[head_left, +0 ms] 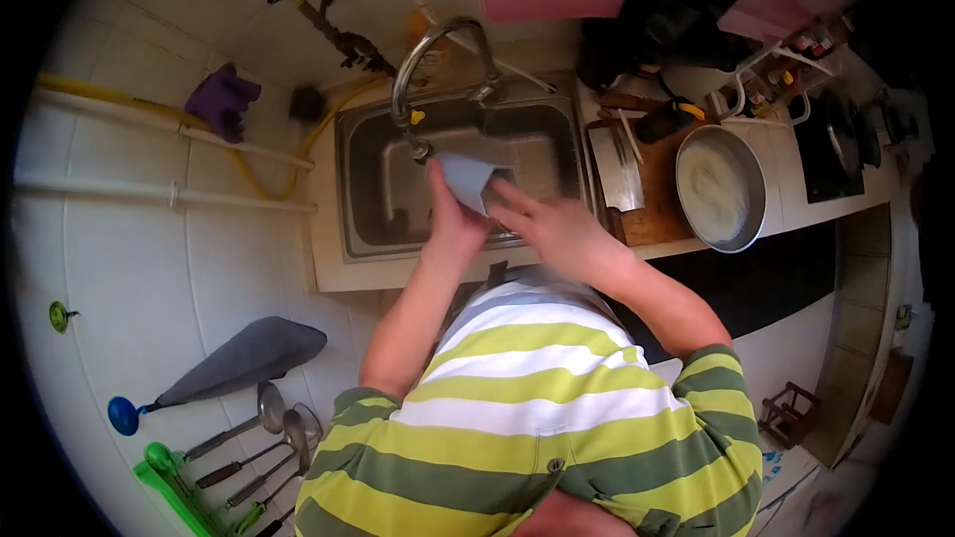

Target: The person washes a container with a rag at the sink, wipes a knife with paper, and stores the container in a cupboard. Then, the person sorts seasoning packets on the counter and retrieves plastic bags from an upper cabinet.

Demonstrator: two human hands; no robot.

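Over the front of the steel sink [350, 154], a light-blue cup [464, 177] is tilted sideways below the tap. My left hand [458, 221] is wrapped round it from the left and below. From the right, my right hand [559, 234] has its fingers at the cup's mouth, closed on the rim. Some fingertips are hidden there, and the inside of the cup cannot be seen. The curved metal tap [400, 80] arches above the basin, its spout end close to the cup. Whether water runs is not clear.
Right of the sink, a cleaver-like blade [617, 167] lies on a wooden board [657, 224]. A metal bowl [764, 189] with whitish contents stands beside it. A purple glove [224, 104] hangs over wall pipes [109, 189] at left. Ladles [271, 406] hang lower left.
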